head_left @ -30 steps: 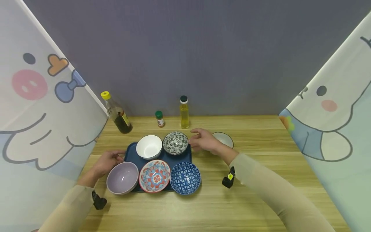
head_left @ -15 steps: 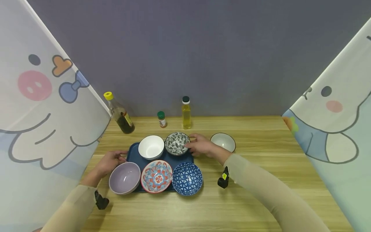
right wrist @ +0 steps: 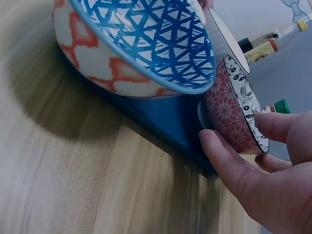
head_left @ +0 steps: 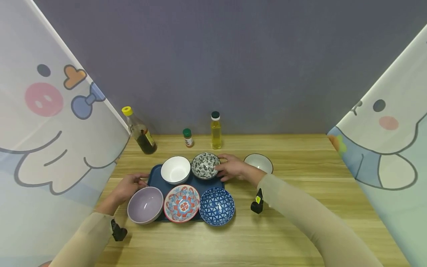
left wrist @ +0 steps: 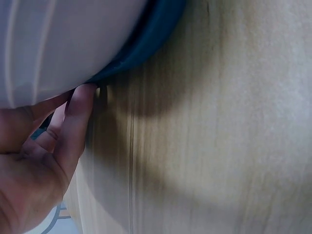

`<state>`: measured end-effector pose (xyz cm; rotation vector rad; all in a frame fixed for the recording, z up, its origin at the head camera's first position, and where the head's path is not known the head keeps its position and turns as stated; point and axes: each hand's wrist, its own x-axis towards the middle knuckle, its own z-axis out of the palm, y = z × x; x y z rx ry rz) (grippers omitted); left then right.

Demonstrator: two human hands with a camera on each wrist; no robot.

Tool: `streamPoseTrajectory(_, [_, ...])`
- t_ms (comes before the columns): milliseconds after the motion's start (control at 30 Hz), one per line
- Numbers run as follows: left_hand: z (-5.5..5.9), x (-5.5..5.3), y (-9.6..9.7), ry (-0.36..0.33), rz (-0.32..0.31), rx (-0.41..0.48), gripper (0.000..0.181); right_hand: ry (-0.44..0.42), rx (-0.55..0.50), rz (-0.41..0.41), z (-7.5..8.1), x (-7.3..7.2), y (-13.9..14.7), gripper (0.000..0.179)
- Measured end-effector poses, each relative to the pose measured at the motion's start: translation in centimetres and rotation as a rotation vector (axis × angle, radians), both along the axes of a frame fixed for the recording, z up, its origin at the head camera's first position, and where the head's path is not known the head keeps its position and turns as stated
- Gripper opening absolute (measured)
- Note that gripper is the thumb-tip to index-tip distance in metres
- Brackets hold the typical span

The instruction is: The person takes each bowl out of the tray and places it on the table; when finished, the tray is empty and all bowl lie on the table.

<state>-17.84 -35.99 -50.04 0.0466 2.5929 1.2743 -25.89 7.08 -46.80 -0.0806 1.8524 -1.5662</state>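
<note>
A dark blue tray [head_left: 160,181] carries a white bowl [head_left: 175,168], a red-and-blue floral bowl [head_left: 181,204], a blue triangle-patterned bowl [head_left: 217,206] and a mauve bowl [head_left: 145,205] that overhangs its left end. My left hand [head_left: 128,188] grips the tray's left edge behind the mauve bowl; in the left wrist view its fingertips [left wrist: 84,95] meet the tray edge low down. At the back right of the tray, my right hand [head_left: 232,167] pinches the rim of a black-and-white floral bowl [head_left: 204,167]. The right wrist view shows that bowl's red patterned outside between the fingers [right wrist: 229,158].
Another white bowl [head_left: 258,162] with a dark rim stands right of the tray, partly behind my right forearm. Along the back are a dark sauce bottle [head_left: 144,139], a green-capped spice jar [head_left: 188,139] and a yellow oil bottle [head_left: 216,133]. A grey wall rises behind the wooden table [head_left: 300,174].
My right hand has moved left from beside the floral bowl onto its rim. My left hand has stayed at the tray edge. The whole head view has shifted slightly.
</note>
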Motion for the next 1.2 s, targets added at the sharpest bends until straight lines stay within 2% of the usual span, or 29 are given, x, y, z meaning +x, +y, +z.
streamPoseTrajectory(200, [0.20, 0.09, 0.10, -0.007, 0.020, 0.008, 0.049, -0.016, -0.015, -0.002, 0.14, -0.09, 0.05, 0.068])
streamPoseTrajectory(533, [0.19, 0.24, 0.27, -0.009, 0.026, -0.021, 0.049, -0.054, -0.070, -0.077, 0.47, 0.26, 0.02, 0.068])
streamPoseTrajectory(800, [0.05, 0.22, 0.17, -0.010, 0.031, -0.017, 0.049, 0.023, -0.062, -0.135, 0.63, 0.59, -0.20, 0.058])
streamPoseTrajectory(1200, [0.04, 0.29, 0.18, -0.006, 0.035, -0.021, 0.049, 0.055, -0.083, -0.204, 0.28, 0.88, -0.29, 0.054])
